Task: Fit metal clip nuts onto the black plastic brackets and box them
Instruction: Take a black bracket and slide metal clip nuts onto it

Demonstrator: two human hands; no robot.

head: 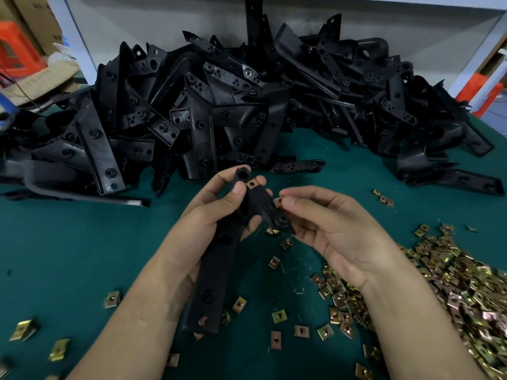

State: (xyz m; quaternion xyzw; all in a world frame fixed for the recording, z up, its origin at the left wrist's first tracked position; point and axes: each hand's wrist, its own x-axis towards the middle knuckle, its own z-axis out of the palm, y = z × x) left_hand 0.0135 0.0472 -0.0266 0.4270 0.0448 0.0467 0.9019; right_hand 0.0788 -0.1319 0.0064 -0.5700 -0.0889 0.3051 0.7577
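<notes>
A green work table (82,242) fills the scene, and a sprawling heap of black plastic brackets (247,105) runs across its far half from left to right, stacked against a pale wall panel (164,20). Beyond the table's far left corner stand cardboard boxes (33,12) and a red plastic stool (16,48).

Along the near right edge lies a thick pile of brass-coloured metal clip nuts (452,283). Loose nuts (277,316) are scattered over the near middle and near left of the table, and a small cluster of three (383,199) sits apart on the right.

At centre, a person holds one long bracket (219,259) above the table, its lower end pointing towards the near edge and its upper end bent to the right. The left hand (214,215) grips the bracket near the bend, fingers curled behind it and the thumb pressed on its front face. The right hand (337,229) reaches in from the right, thumb and forefinger pinching a single clip nut (277,202) against the edge of the bracket's bent arm, the other fingers curled loosely below.

Another nut (251,184) sits on the bracket just beyond the left thumb, beside the fingertips.
</notes>
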